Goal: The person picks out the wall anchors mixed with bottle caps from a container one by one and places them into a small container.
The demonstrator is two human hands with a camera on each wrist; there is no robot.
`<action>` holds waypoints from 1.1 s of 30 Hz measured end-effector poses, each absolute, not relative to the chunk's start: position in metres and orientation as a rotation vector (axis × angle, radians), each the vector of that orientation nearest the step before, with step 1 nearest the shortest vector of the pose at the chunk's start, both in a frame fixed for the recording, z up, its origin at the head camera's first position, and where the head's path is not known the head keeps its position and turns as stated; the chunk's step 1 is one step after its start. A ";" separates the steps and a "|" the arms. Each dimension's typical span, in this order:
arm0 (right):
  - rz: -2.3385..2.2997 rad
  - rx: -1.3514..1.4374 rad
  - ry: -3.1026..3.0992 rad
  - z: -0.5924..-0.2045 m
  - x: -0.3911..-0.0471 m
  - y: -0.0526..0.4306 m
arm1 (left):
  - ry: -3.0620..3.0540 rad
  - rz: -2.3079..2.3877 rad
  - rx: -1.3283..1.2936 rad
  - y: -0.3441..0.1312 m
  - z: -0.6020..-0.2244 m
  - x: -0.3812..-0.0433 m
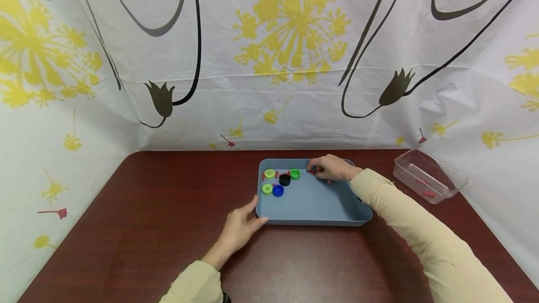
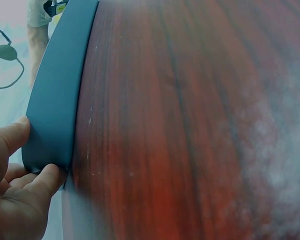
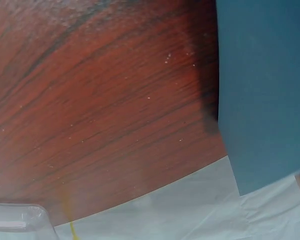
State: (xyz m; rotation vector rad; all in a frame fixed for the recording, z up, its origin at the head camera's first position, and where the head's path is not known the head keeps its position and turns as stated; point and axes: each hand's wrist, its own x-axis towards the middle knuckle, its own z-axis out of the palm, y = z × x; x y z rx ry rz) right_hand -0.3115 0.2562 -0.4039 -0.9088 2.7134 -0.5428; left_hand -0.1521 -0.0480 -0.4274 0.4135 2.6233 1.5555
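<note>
A blue-grey tray [image 1: 311, 207] lies on the table. My left hand [image 1: 237, 228] grips its near left corner, fingers at the left side and thumb on the front wall; the left wrist view shows those fingers [image 2: 42, 182] against the tray wall [image 2: 60, 90]. Over the tray's far right part, my right hand [image 1: 332, 168] pinches a small red piece [image 1: 312, 171], partly hidden by the fingers. At the tray's left lie round cap-like pieces: a green one [image 1: 294, 174], a black one [image 1: 284, 180], a blue one [image 1: 278, 191] and two yellow-green ones [image 1: 267, 189], with small red sticks [image 1: 276, 175] among them.
Right of the tray stands a clear plastic box [image 1: 429, 176] with red sticks [image 1: 428, 194] inside. The dark red-brown table [image 1: 168, 200] meets a patterned white cloth [image 1: 236, 83] at the back and sides. In the right wrist view, the tray wall [image 3: 265, 90] fills the right side.
</note>
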 end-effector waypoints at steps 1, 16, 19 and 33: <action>-0.546 -0.905 2.715 -0.404 -0.311 0.256 | 2.623 1.555 0.413 -0.048 -0.427 -0.152; -0.779 -0.841 2.629 -0.408 -0.306 0.261 | 2.600 1.581 0.408 -0.047 -0.427 -0.151; -0.829 -0.807 2.613 -0.409 -0.305 0.261 | 2.603 1.582 0.411 -0.047 -0.427 -0.151; -0.945 -0.825 2.502 -0.412 -0.300 0.265 | 2.581 1.599 0.386 -0.046 -0.427 -0.151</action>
